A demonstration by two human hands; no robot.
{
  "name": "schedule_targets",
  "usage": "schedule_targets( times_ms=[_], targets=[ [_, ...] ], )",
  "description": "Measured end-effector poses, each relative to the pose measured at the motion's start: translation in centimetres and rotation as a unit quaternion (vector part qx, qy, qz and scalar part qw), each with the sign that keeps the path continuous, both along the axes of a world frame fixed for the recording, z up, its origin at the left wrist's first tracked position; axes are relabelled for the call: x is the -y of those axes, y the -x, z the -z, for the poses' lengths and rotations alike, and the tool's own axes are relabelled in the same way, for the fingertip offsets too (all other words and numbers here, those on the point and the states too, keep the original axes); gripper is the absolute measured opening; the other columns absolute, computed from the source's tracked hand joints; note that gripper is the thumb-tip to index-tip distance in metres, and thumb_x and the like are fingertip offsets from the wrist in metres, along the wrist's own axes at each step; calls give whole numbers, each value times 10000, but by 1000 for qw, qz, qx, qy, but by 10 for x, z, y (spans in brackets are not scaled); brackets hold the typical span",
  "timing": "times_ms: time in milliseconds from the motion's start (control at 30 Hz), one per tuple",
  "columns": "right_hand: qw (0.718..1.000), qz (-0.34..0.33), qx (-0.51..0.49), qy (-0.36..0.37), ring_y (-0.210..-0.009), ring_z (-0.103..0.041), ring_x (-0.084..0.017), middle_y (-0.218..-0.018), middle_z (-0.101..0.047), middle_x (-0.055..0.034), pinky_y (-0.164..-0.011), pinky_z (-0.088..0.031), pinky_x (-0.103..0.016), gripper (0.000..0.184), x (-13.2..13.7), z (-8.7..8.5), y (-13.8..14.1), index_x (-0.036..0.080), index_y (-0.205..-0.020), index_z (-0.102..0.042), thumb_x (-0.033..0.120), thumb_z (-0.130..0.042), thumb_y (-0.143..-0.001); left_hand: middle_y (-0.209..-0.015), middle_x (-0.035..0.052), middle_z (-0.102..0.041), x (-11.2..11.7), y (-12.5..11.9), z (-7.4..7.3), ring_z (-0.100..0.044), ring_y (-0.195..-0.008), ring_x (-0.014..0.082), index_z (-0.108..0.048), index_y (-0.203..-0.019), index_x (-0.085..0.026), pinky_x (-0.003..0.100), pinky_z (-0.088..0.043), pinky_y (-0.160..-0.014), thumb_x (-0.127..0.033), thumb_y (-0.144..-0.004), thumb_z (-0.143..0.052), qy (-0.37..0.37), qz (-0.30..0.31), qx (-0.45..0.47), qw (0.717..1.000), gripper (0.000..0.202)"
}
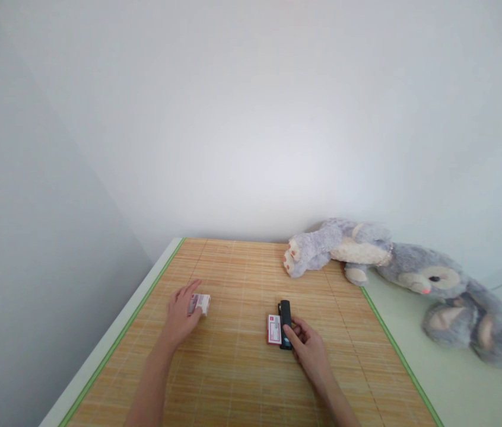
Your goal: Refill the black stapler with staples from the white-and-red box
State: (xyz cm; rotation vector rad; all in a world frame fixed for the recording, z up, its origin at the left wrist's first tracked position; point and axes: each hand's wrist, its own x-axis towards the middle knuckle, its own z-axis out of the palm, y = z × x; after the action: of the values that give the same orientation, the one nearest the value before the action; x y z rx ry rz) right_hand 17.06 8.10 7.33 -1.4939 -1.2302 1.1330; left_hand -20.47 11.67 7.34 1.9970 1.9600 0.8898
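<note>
Head view. Lower left of centre: the left hand [182, 314] lies open, fingers extended, fingertips touching a small white box [200, 303] on the bamboo mat [233, 373]. Lower centre: the right hand [308, 345] is curled around the near end of a black stapler [285, 320], which lies flat on the mat. A red-and-white box [273, 330] sits just beside the stapler's left edge. Right of frame: a grey plush rabbit [411, 273] lies on the pale green surface [456, 373].

White walls [251, 118], bamboo mat [242, 379], grey plush rabbit [411, 270]
</note>
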Motion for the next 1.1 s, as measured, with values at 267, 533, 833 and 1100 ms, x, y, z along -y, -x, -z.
schedule_targets(
  times_ms=[267, 533, 833, 1100],
  targets=[
    [1000, 7, 10, 2, -511, -521, -162, -607, -613, -9, -474, -386, -270, 619, 0, -7, 3, 182, -1045, -779, 715, -707, -739, -1299, 87, -662, 33, 52, 11, -584, -1198, 330, -618, -1316, -236, 494, -431, -1083, -363, -726, -661, 39, -19, -13, 999, 605],
    [1000, -4, 7, -6, -534, -520, -161, -627, -615, -10, -507, -408, -273, 627, 1, -4, 0, 177, -1072, -777, 713, -697, -756, -1412, 66, -560, 46, -121, -21, -496, -1328, 275, -513, -1443, -311, 449, -393, -1163, -231, -767, -670, 20, 162, 107, 981, 699],
    [1000, -9, 3, -23, -595, -545, -180, -652, -628, -15, -566, -447, -287, 644, -1, 5, -2, 170, -1092, -771, 721, -682, -771, -1382, 66, -599, 18, -177, -22, -504, -1292, 297, -570, -1424, -333, 464, -409, -1139, -233, -706, -744, 73, 291, 128, 945, 745],
    [997, -19, 56, -50, -682, -589, -186, -850, -656, -15, -629, -483, -292, 808, 3, 24, -7, 164, -1426, -586, 573, -773, -754, -1195, 104, -614, 4, -74, -17, -551, -1182, 298, -650, -1317, -259, 503, -411, -1086, -546, -942, -493, 12, -71, 142, 987, 497]
  ],
)
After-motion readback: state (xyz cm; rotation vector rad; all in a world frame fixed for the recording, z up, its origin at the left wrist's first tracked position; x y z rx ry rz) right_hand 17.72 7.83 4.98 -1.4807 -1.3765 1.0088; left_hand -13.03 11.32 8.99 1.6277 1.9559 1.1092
